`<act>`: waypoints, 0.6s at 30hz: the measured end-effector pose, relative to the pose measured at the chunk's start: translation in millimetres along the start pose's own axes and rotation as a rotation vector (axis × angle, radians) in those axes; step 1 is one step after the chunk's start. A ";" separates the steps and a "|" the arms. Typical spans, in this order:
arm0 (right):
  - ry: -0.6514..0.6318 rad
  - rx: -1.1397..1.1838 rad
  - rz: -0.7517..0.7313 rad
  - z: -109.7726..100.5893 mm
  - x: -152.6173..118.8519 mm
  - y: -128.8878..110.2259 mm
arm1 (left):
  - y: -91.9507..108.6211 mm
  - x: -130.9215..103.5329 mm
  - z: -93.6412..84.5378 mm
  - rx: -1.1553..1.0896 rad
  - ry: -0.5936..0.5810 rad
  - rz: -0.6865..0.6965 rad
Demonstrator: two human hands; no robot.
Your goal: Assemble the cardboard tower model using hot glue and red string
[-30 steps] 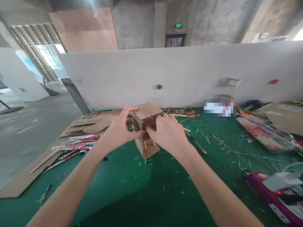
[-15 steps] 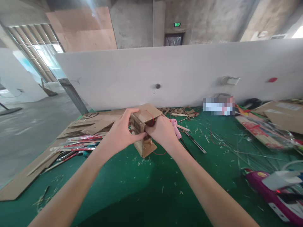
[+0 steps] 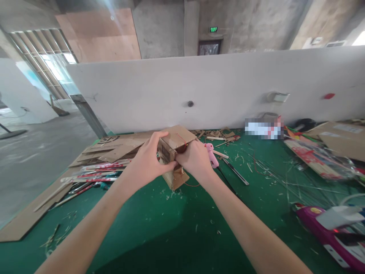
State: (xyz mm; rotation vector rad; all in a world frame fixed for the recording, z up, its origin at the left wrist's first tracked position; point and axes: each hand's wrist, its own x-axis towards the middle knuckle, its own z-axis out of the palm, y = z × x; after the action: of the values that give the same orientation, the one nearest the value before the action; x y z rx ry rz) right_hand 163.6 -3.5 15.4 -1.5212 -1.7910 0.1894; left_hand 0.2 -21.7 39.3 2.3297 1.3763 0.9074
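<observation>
A small cardboard box structure (image 3: pixel 179 136) stands upright on the green table, with a thin red wire on its top and another trailing at its foot. My left hand (image 3: pixel 151 156) is closed around its left side, fingers behind and thumb across the front edge. Reaching into the opening on the right is my right hand (image 3: pixel 195 158); its fingers are bent and mostly hidden inside the box, so what they pinch there cannot be seen. A pink glue gun (image 3: pixel 211 155) lies just beyond my right wrist.
Cardboard sheets (image 3: pixel 122 144) and packaged sticks (image 3: pixel 97 173) lie on the left. A utility knife (image 3: pixel 236 172) rests right of the glue gun. On the right are a purple power strip (image 3: pixel 319 228) and more cardboard (image 3: pixel 339 137). A white partition (image 3: pixel 159 91) borders the table's back.
Hardly anything differs. Both hands keep their places on the box, with only a very slight shift of the fingers.
</observation>
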 end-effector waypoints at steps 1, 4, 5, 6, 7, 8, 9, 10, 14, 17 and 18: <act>0.003 -0.005 0.005 0.1 -0.3 -0.1 | -0.1 -0.2 -0.1 0.000 -0.001 0.000; 0.021 -0.007 0.006 0.6 -1.1 0.1 | -0.2 -0.4 0.1 -0.003 0.000 0.005; 0.031 -0.004 0.001 0.9 -1.3 0.2 | -0.1 -0.4 0.3 -0.002 0.001 0.007; 0.041 0.000 -0.003 1.2 -1.4 0.4 | 0.0 -0.4 0.5 0.002 0.002 0.008; 0.046 0.003 -0.008 1.6 -1.6 0.7 | 0.1 -0.4 0.6 0.008 0.002 0.007; 0.050 0.005 -0.010 1.9 -1.7 0.8 | 0.2 -0.4 0.7 0.013 0.002 0.007; 0.048 0.006 -0.012 2.1 -1.9 1.0 | 0.2 -0.3 0.6 0.015 0.002 0.005; 0.046 0.005 -0.009 2.3 -2.1 1.0 | 0.1 -0.2 0.4 0.017 0.001 0.003; 0.044 -0.012 0.039 1.9 -3.1 0.4 | -2.3 1.2 -1.5 -0.001 -0.010 0.000; 0.032 -0.022 0.068 1.9 -3.1 -0.2 | -4.7 2.2 -2.5 -0.028 -0.023 0.008; 0.030 -0.023 0.070 2.2 -2.8 -0.3 | -5.1 2.3 -2.6 -0.033 -0.025 0.010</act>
State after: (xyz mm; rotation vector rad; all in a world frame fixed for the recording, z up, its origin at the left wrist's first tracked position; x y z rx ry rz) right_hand 162.0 -5.3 12.7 -1.5957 -1.7236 0.1795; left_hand -4.1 -17.3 39.4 2.3178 1.3305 0.8936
